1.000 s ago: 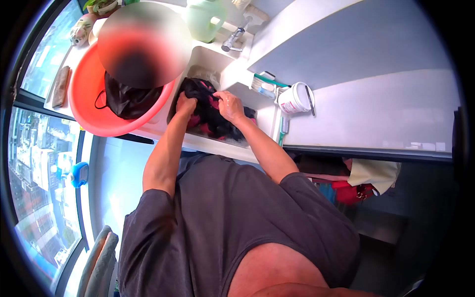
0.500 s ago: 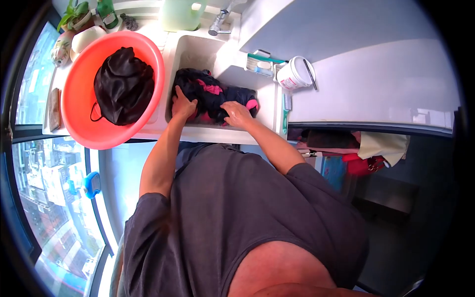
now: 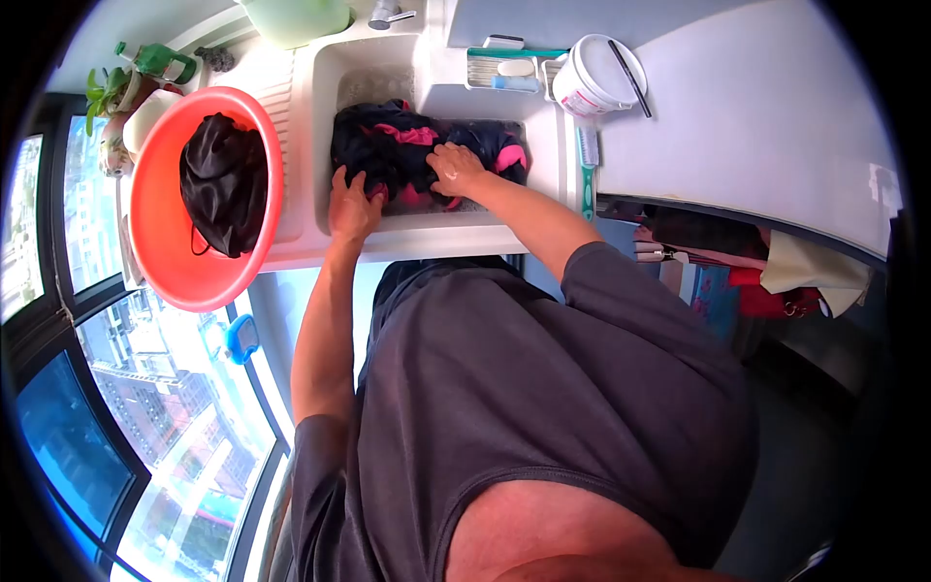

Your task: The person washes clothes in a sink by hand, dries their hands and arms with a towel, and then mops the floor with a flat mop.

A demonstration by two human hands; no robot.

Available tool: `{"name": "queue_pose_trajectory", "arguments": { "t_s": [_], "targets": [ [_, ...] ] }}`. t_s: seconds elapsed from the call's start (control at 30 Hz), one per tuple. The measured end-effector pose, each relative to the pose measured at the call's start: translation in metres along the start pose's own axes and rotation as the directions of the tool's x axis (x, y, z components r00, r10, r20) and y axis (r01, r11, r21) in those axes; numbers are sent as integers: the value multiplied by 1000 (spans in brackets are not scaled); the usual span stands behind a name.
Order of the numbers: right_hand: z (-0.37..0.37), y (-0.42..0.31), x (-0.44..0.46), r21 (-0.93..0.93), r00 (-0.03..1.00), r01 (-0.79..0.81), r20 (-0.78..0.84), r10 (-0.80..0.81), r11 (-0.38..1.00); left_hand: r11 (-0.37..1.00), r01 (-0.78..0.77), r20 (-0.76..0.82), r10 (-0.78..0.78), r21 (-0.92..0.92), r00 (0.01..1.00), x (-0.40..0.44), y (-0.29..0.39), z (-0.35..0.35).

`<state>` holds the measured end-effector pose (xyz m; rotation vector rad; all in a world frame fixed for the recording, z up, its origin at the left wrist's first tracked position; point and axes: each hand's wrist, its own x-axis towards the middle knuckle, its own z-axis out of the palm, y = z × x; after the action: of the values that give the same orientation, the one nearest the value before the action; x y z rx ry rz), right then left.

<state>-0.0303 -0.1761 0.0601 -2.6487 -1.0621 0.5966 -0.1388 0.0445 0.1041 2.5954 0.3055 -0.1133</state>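
Dark navy cloth with bright pink parts lies bunched in the white sink, in shallow water. At its near left end is my left hand, fingers spread and touching the cloth just inside the sink's front rim. My right hand rests on the middle of the bundle with its fingers bent into the dark fabric; the fingertips are partly hidden. How many garments the bundle holds, I cannot tell. Left of the sink, a pink-orange basin holds a black shiny garment with a thin cord.
A tap and pale green jug stand behind the sink. Along its right are a caddy, white bucket and green-handled brush. A green bottle and potted plant sit near the window.
The view has shifted and turned, with more window showing at left. My left hand has drawn back toward the sink's front rim. My right hand stays on the cloth.
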Motion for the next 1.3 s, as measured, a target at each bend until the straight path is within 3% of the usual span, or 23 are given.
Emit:
{"name": "queue_pose_trajectory", "arguments": {
  "t_s": [0.27, 0.43, 0.5, 0.53, 0.6, 0.63, 0.73, 0.77, 0.83, 0.97, 1.1, 1.17, 1.2, 1.27, 1.3],
  "targets": [
    [-2, 11, -14, 114, 1000, 26, 9, -27, 993, 972, 169, 226, -203, 161, 953, 3, 1, 0],
    [-3, 7, -4, 104, 996, 74, 48, -79, 992, 946, 236, 232, -286, 221, 930, 10, 0, 9],
    [-7, -1, 4, 114, 986, 131, -121, -117, 985, 934, 247, 230, -307, 258, 923, 11, 1, 9],
    [-10, -7, 8, 113, 985, 140, -119, -126, 984, 938, 232, 227, -292, 257, 929, 11, 2, 8],
    [-17, -21, 19, 143, 918, 241, -355, -178, 960, 942, 219, 224, -278, 256, 934, 10, 8, 0],
    [-24, -30, 27, 144, 918, 243, -355, -179, 959, 950, 192, 261, -256, 246, 931, 8, 15, -11],
    [-32, -57, 53, 209, 982, -28, -179, 66, 978, 970, 156, 274, -204, 187, 940, 1, 4, -14],
    [-30, -62, 67, 212, 982, -29, -177, 68, 977, 980, 150, 232, -177, 133, 956, 2, -5, -8],
    [-18, -68, 97, 192, 963, -193, -152, 223, 962, 978, 142, 217, -173, 152, 961, 9, -5, 0],
    [5, -53, 162, 103, 950, -279, -119, 290, 955, 960, 240, 287, -272, 143, 918, 26, 1, 11],
    [-1, -37, 192, 3, 968, -240, -73, 240, 971, 956, 226, 222, -265, 187, 938, 52, -4, 31],
    [1, -24, 211, -151, 996, -81, -36, 76, 985, 945, 239, 220, -288, 221, 932, 66, -8, 42],
    [8, -14, 224, -159, 997, -81, -24, 78, 984, 950, 210, 159, -249, 229, 955, 72, -13, 52],
    [29, 3, 237, -178, 947, 24, -312, -80, 984, 956, 188, 118, -218, 223, 969, 78, -18, 68],
    [10, -1, 237, -185, 954, 21, -291, -75, 983, 952, 180, 109, -212, 246, 971, 83, -21, 73]
  ]
}}
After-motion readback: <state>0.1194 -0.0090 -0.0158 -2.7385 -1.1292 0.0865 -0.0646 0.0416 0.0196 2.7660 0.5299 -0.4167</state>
